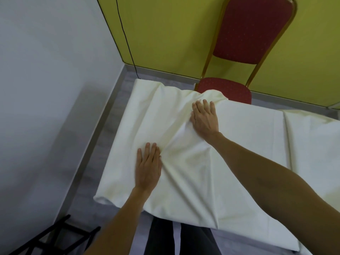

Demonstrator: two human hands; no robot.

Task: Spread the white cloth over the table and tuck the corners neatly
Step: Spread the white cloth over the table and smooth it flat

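Observation:
The white cloth (239, 153) covers the whole table, whose top is hidden under it. Its edges hang over the left end and the near side. My left hand (148, 167) lies flat, palm down, on the cloth near the left end. My right hand (204, 119) rests palm down farther back, by the far edge, where the cloth is bunched into a raised fold (211, 94). Creases run between the two hands. The fingers of both hands are stretched out and grip nothing.
A red padded chair (239, 52) with a gold frame stands behind the table against the yellow wall. A white wall closes the left side, with a narrow strip of grey floor (103, 137) between it and the table. A black frame (46, 236) stands at bottom left.

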